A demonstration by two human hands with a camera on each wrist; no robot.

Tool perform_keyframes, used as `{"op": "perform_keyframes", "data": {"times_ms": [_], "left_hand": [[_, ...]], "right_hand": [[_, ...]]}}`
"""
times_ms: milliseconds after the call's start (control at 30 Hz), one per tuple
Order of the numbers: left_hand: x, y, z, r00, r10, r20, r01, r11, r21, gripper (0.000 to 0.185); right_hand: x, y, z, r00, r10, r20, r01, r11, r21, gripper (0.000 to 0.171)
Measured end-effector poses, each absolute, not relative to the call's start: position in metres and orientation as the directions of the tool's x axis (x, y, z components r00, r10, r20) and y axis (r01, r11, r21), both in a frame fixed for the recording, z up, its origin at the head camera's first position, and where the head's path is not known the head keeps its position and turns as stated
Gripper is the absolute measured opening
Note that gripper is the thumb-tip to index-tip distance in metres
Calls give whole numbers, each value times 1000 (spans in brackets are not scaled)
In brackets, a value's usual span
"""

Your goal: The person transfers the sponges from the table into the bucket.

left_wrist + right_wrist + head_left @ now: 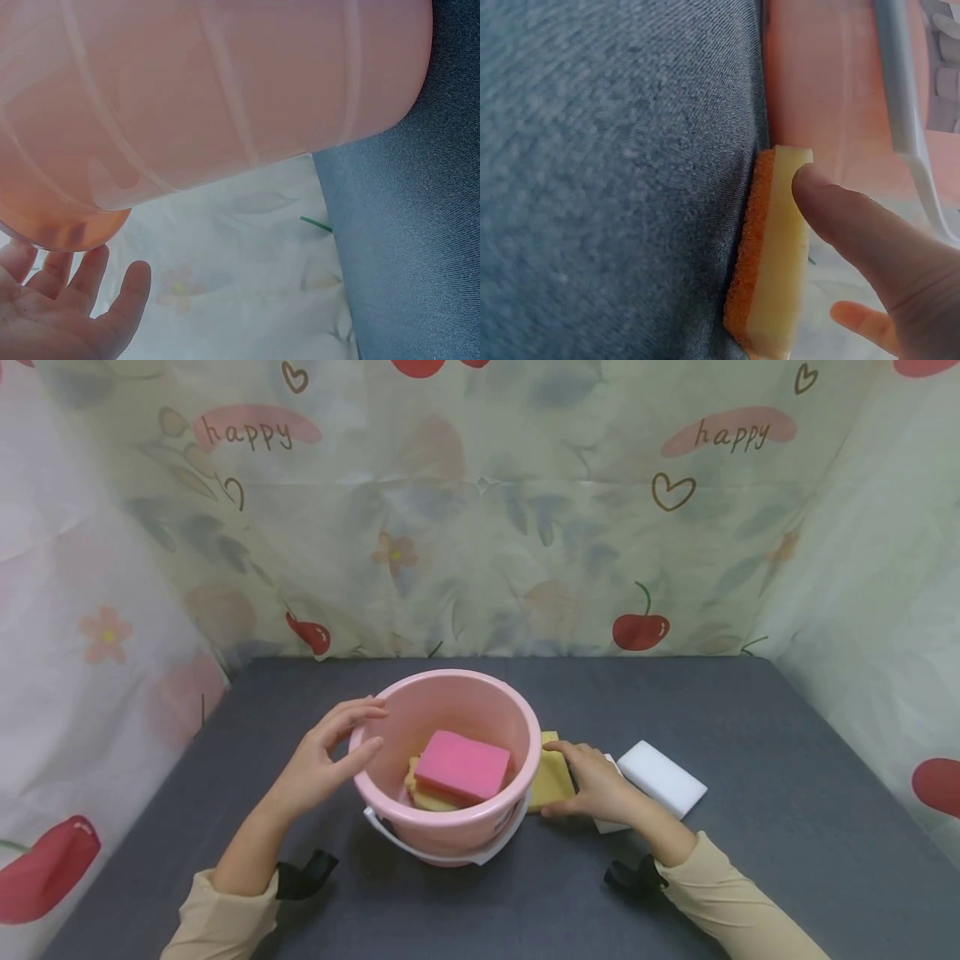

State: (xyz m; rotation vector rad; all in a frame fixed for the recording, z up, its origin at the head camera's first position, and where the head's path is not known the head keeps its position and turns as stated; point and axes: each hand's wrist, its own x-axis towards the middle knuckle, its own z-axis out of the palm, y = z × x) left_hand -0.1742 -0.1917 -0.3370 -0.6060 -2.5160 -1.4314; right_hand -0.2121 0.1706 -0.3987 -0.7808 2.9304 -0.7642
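Observation:
A pink bucket [450, 823] stands upright, its white handle [480, 858] hanging down at the front. Inside, a pink sponge [462, 765] lies tilted over a yellow sponge [433, 798]. My left hand [324, 760] is at the bucket's left rim, its fingers loosely spread with fingertips right at the edge. Right of the bucket, a yellow sponge [551, 781] with an orange underside [751, 255] lies on the table. Over this sponge reaches my right hand [600, 785], thumb and fingers apart; the thumb [840, 217] overlaps its yellow layer in the right wrist view.
A white sponge block [662, 778] lies to the right of my right hand. Another white piece [611, 827] is partly hidden beneath that hand. The dark table [300, 681] ends at a patterned cloth backdrop [483, 568], with cloth on both sides.

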Motion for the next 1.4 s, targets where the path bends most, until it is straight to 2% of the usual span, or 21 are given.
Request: {"op": "perform_keyframes", "data": {"times_ms": [300, 500, 767, 1233, 1400], "left_hand": [[-174, -192, -336, -899, 259, 353, 436, 458, 775, 33], [-174, -192, -337, -896, 260, 359, 441, 451, 776, 33], [-175, -192, -337, -894, 263, 363, 446, 440, 779, 33], [-175, -193, -338, -889, 270, 371, 456, 429, 780, 32], [-175, -192, -338, -889, 268, 372, 455, 425, 782, 33]], "right_hand": [[-212, 168, -402, -892, -444, 80, -437, 805, -401, 79], [-211, 165, -403, -895, -435, 101, -440, 819, -368, 65], [-212, 164, -406, -895, -422, 145, -445, 822, -356, 61], [-215, 169, -411, -867, -434, 244, -497, 778, -385, 59], [-214, 170, -410, -873, -422, 245, -488, 767, -416, 57]]}}
